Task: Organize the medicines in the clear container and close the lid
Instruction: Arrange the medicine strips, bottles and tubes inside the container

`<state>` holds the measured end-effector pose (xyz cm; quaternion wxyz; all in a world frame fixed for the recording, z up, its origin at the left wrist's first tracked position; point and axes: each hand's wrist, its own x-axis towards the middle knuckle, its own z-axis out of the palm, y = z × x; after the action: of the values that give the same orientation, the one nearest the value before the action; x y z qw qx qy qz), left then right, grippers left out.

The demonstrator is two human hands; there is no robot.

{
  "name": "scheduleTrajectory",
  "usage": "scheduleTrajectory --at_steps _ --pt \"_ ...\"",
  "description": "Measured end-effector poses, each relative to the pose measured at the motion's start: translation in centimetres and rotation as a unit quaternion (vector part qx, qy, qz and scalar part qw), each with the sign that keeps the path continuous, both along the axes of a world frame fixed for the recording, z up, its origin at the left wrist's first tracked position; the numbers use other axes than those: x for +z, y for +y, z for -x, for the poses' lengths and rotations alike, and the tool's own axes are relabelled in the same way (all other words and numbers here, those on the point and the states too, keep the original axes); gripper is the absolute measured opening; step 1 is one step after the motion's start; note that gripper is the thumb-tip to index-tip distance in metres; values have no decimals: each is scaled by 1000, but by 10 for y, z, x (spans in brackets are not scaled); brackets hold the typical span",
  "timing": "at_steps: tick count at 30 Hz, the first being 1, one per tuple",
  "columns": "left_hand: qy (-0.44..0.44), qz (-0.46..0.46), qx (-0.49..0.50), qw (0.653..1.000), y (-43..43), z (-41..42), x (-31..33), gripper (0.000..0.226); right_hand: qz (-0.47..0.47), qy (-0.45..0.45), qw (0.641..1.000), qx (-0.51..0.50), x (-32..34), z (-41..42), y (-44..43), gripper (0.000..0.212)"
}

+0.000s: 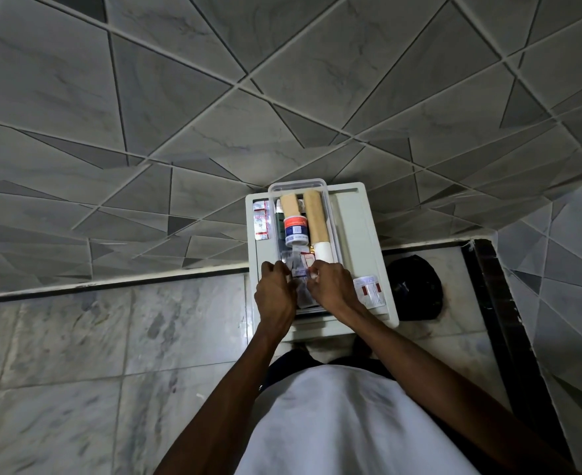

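Medicines fill the clear container [330, 214], at whose near end the left hand [275, 293] and right hand [330, 286] pinch blister packs [299, 269].

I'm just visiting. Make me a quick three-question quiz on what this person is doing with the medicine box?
1. True or false: the clear container already has its lid on.
2. Which hand, left hand or right hand, is nearer the blister pack lying outside the container?
3. Multiple choice: the white bottle lies (a) inside the container, (b) on the floor, (c) in a hand.

Key: 1 false; 2 right hand; 3 a.
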<state>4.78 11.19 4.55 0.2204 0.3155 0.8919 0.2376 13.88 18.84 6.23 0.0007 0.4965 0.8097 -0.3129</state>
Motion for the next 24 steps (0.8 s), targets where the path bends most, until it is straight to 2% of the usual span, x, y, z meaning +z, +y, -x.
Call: scheduleTrajectory --at_steps 4,9,11,14,19,24 --pt "24 -17 -6 1000 -1 2 1 23 3 0 1000 -8 -1 2 1 25" --pt "-8 -154 39 987 6 33 2 16 -13 28 997 -72 4 4 16 13" --pt "-18 -163 53 985 17 56 -2 17 -33 51 994 -92 8 3 24 7" --pt "-28 -112 47 992 39 92 -16 25 -50 81 990 -108 8 2 33 6" --pt "-55 -4 34 998 74 131 -39 40 -55 83 989 -107 3 5 41 7" --pt "-59 27 83 994 94 139 -45 60 -69 80 988 -115 -4 6 44 6"
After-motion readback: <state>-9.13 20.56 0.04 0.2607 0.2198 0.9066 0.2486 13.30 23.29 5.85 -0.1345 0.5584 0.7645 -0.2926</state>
